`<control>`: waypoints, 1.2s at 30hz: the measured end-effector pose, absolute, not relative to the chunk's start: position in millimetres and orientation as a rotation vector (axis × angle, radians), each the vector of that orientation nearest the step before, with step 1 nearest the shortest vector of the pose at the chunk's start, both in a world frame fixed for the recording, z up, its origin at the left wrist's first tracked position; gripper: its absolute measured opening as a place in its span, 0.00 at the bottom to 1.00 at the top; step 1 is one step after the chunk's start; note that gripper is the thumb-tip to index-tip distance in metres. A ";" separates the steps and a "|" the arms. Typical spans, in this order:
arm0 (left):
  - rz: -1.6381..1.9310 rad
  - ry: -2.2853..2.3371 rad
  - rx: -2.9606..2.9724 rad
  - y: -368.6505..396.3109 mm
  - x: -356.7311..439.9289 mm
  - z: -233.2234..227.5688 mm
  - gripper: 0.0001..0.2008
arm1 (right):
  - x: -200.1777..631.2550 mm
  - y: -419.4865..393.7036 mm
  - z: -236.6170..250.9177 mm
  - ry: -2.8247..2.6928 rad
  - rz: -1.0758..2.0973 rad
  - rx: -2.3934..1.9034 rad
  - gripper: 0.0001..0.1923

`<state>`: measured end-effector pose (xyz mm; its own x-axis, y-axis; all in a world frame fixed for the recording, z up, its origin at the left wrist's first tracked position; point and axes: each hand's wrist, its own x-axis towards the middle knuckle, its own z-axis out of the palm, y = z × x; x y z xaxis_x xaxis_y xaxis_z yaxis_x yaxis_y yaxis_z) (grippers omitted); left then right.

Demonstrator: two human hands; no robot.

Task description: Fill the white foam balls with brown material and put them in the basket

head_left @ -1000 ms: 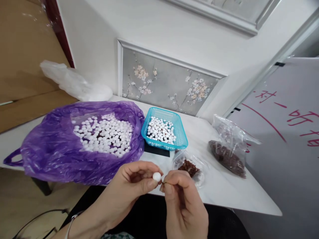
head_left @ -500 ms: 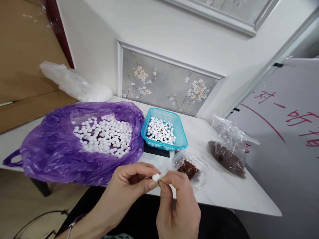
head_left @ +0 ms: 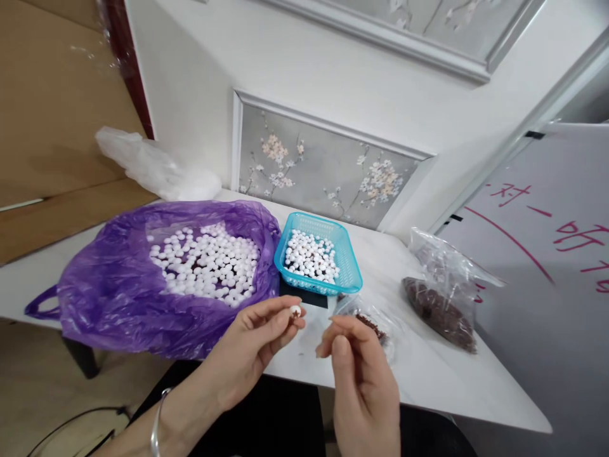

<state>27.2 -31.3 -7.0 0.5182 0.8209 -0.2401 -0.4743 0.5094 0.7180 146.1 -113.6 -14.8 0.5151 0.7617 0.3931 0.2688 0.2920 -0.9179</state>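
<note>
My left hand (head_left: 250,352) pinches a small white ball (head_left: 295,311) with a brown speck on its face, held above the table's near edge. My right hand (head_left: 361,374) hovers just to its right, fingers loosely curled, apart from the ball, with nothing visible in it. Just beyond my right hand lies a small clear bag of brown bits (head_left: 375,324). Behind the hands, a blue basket (head_left: 349,273) holds several white balls, and an open purple plastic bag (head_left: 109,285) holds many more.
A larger clear bag of brown bits (head_left: 440,298) lies at the right on the white table (head_left: 428,374). A white plastic bag (head_left: 157,168) sits at the back left by the wall. A whiteboard with red writing (head_left: 547,254) stands at the right.
My right hand has drawn away from the ball, which it touched half a second ago. The ball now shows a brown speck. My left hand has lifted slightly.
</note>
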 end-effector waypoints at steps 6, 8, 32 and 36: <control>0.967 0.618 0.668 -11.1 42.1 -9.1 0.10 | 157.8 -115.6 -22.6 -1.004 0.425 -1.390 0.10; 0.993 0.627 0.702 -5.3 46.4 -9.2 0.10 | 158.6 -116.1 -24.5 -1.000 0.417 -1.400 0.11; 1.119 0.956 1.635 73.2 31.1 54.2 0.16 | 240.6 -89.4 -53.9 -1.650 -0.099 -2.196 0.11; 0.835 1.181 2.158 73.8 -16.3 53.5 0.14 | 242.3 -89.5 -53.0 -1.609 -0.078 -2.244 0.12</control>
